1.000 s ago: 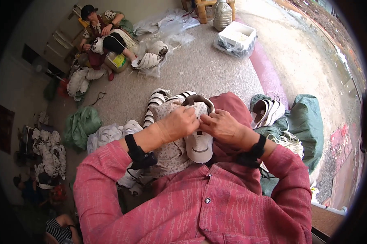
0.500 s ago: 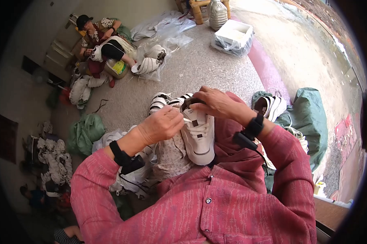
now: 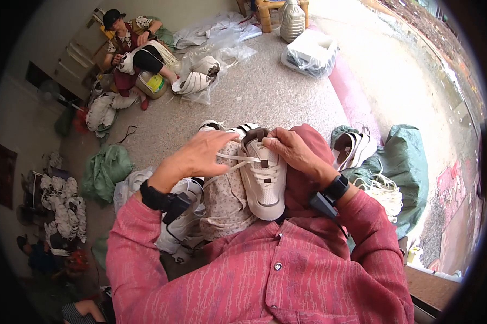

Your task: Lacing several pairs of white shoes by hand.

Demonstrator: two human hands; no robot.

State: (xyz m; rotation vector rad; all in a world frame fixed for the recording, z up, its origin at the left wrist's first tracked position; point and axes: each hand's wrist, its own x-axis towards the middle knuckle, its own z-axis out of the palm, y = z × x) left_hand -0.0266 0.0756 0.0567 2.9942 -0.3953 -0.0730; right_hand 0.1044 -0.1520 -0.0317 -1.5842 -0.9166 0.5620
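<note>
A white sneaker point(image 3: 265, 189) with a brown collar lining rests on my lap, toe toward me. Its white lace point(image 3: 263, 171) is threaded through the lower part, and a loose length point(image 3: 235, 159) runs out to the left. My right hand point(image 3: 297, 155) grips the shoe's upper at the right of the opening, thumb on the tongue. Left of the shoe, my left hand point(image 3: 200, 155) is spread, thumb apart from the fingers. The loose lace passes in the gap between them, not visibly pinched.
More white shoes point(image 3: 355, 148) lie on a green sack point(image 3: 408, 162) to my right, beside a bundle of laces point(image 3: 383, 194). A green bag point(image 3: 107, 170) is at left. Another person point(image 3: 130, 46) sits at the far left, handling a shoe. A white box point(image 3: 311, 51) stands farther back.
My left hand has gone from a pinch close to the shoe to spread fingers, slightly left. My right hand has come down from the shoe's collar onto its right side.
</note>
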